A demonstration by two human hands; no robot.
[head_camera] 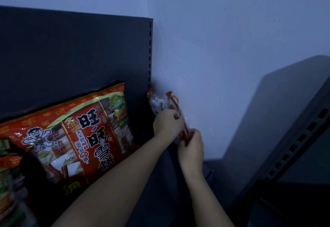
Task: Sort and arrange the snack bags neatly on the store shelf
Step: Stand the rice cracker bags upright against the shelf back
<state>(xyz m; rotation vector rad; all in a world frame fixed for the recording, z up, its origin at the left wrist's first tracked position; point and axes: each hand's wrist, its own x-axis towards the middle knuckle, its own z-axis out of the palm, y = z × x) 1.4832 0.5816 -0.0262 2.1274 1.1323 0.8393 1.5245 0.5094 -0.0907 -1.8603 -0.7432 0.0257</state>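
Observation:
A large red snack bag (85,130) with a cartoon child and big Chinese characters leans against the dark back panel (75,53) of the shelf. At the shelf's right end, against the wall, a smaller snack bag (159,101) stands edge-on, blurred. My left hand (167,124) grips its near edge from the left. My right hand (192,146) pinches the bag's lower red edge just below. Both forearms reach in from the bottom of the view.
More snack bags (7,182) are stacked at the far left, partly cut off. A pale wall (223,56) bounds the shelf on the right. Another dark shelf unit (294,146) with a slotted upright stands at the right.

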